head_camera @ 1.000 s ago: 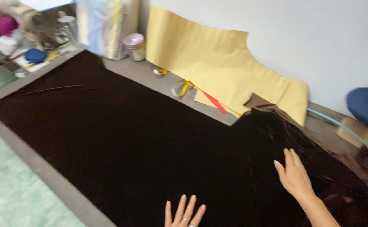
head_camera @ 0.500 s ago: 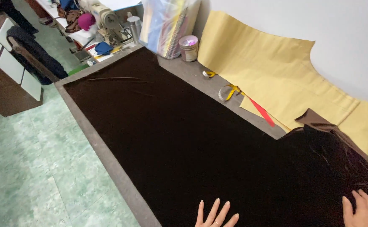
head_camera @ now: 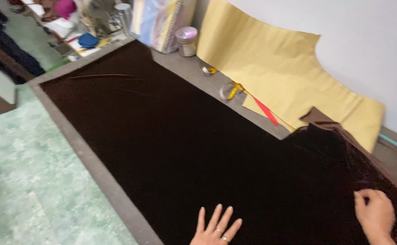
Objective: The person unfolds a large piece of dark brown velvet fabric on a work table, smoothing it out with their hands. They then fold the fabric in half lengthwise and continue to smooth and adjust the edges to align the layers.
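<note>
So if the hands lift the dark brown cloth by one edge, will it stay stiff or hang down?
Probably hang: the dark brown cloth lies flat but bunches in soft folds by the right hand. Likely heavy, since it covers most of the table.

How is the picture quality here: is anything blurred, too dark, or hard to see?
In the head view, the whole frame is a little soft from motion; the dark cloth is so dark that its texture hardly shows, only faint creases at the far end; the right hand is smeared and the left hand is cut by the bottom edge; the yellow paper is evenly lit, without glare.
</note>
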